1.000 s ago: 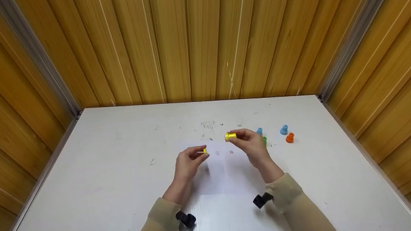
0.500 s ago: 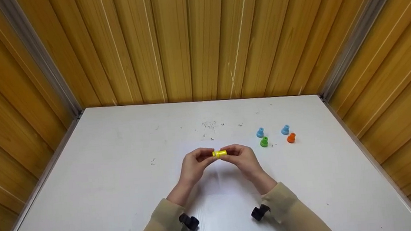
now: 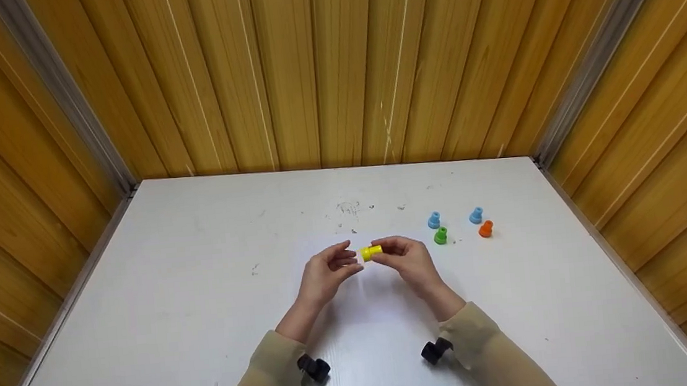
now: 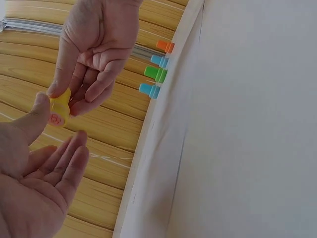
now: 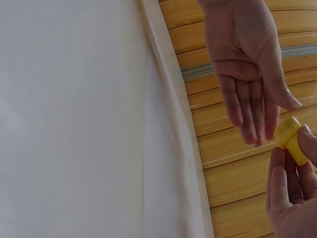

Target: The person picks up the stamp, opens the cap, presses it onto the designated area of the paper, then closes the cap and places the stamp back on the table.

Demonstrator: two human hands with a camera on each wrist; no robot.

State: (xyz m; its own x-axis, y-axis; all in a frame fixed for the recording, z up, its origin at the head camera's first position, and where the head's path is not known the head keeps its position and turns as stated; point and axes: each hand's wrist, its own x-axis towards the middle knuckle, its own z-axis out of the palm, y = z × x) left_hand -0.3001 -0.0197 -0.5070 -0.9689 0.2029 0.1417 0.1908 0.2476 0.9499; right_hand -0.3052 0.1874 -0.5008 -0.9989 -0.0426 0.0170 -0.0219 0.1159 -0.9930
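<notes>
A small yellow toy stamp [image 3: 371, 253] is pinched between the thumb and fingers of my right hand [image 3: 413, 265], held above the table. A seam runs round its wide end in the right wrist view, like the edge of a fitted cap, and in the left wrist view that end shows a red design. My left hand [image 3: 321, 277] is just left of the stamp, fingers spread and relaxed and gripping nothing. Its thumb overlaps the stamp's edge in the left wrist view. Beneath both hands lies a white paper sheet [image 3: 363, 306].
To the right on the white table [image 3: 172, 295] stand two blue stamps [image 3: 434, 220], [image 3: 476, 215], a green stamp [image 3: 440, 236] and an orange stamp [image 3: 486, 229]. Wood-patterned panels [image 3: 333, 69] wall in the back and sides.
A second ago my left hand held a small yellow cap apart from the stamp. The hands came together and joined the two; now my left fingers have let go and drawn slightly away.
</notes>
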